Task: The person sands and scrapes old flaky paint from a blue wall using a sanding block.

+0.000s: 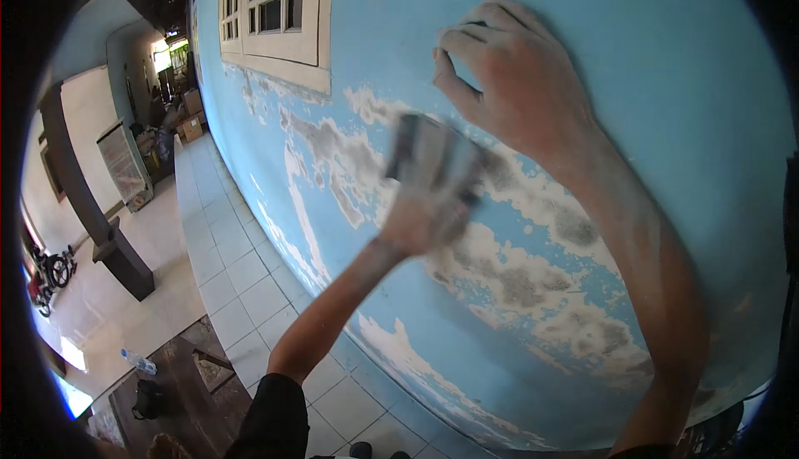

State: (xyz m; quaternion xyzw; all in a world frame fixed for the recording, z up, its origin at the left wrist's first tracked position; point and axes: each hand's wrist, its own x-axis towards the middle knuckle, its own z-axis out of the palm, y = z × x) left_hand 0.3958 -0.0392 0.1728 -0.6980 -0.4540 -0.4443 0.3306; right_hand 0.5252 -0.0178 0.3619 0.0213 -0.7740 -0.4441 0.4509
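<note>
My left hand is pressed flat over a dark grey piece of sandpaper, against the peeling part of the wall. Motion smears both, so the sandpaper's exact shape is hard to make out. Higher and to the right, my right hand is at the blue wall, pale with dust. Its fingers are curled, with the thumb bent up to the forefinger, and nothing shows between them. Around the left hand the blue paint has worn to white and grey patches.
A cream-framed window is set in the wall at upper left. Below runs a pale tiled ledge. A dark pillar, a plastic bottle, a motorcycle and cardboard boxes stand or lie to the left.
</note>
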